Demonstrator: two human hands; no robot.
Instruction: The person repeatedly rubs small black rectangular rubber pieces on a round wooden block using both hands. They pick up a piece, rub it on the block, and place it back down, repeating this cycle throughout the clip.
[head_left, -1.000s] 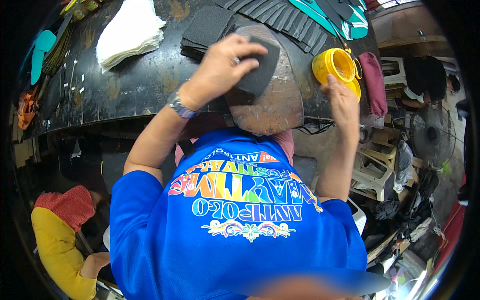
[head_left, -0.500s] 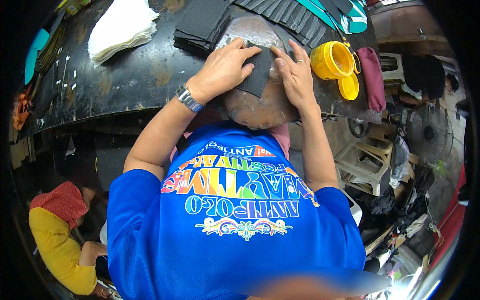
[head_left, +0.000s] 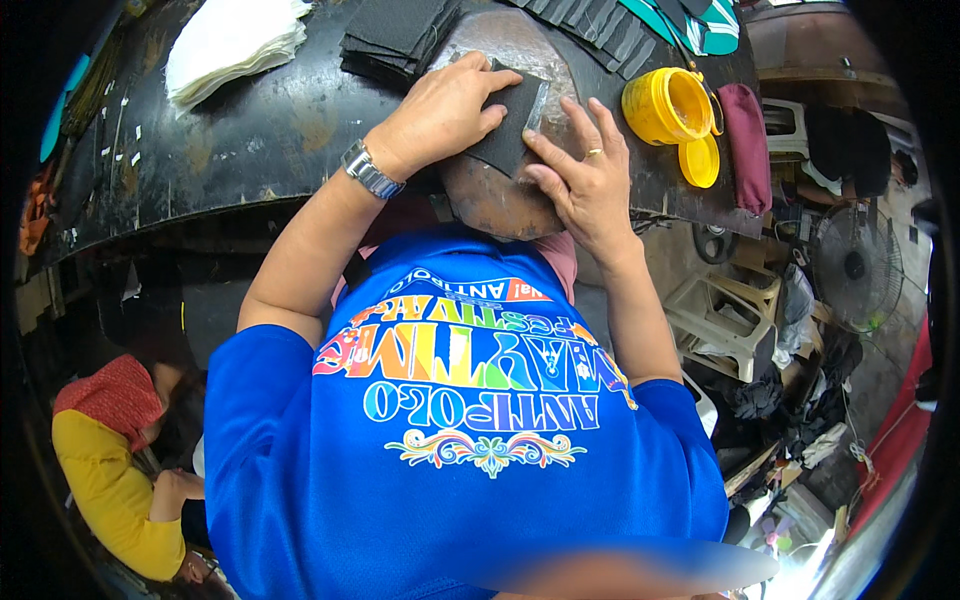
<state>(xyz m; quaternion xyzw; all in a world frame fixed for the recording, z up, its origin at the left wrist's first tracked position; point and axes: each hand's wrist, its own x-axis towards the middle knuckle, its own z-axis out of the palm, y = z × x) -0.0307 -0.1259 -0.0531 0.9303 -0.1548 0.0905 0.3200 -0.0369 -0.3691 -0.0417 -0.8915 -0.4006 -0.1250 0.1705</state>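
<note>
A black fabric piece [head_left: 513, 125] lies on a worn brown board [head_left: 490, 205] at the table's front edge. A glossy, paler strip runs along the fabric's right edge. My left hand [head_left: 440, 115], with a metal watch on its wrist, rests over the fabric's left side, index finger and thumb apart and pressing it down. At the right edge, the fingertips of my right hand [head_left: 588, 180] touch the strip. Its fingers are spread, and a ring shows on one of them.
Behind my left hand sits a stack of black fabric [head_left: 395, 40], with white sheets [head_left: 235, 50] further left. Black strips [head_left: 600, 35] lie at the back. To the right are an open yellow tub [head_left: 650, 108] and a maroon cloth roll [head_left: 745, 150]. A person in yellow [head_left: 110, 490] is at lower left.
My right hand has slid toward me along the fabric's right edge, uncovering the glossy strip there. My left hand stays on the fabric. The whole view has shifted slightly.
</note>
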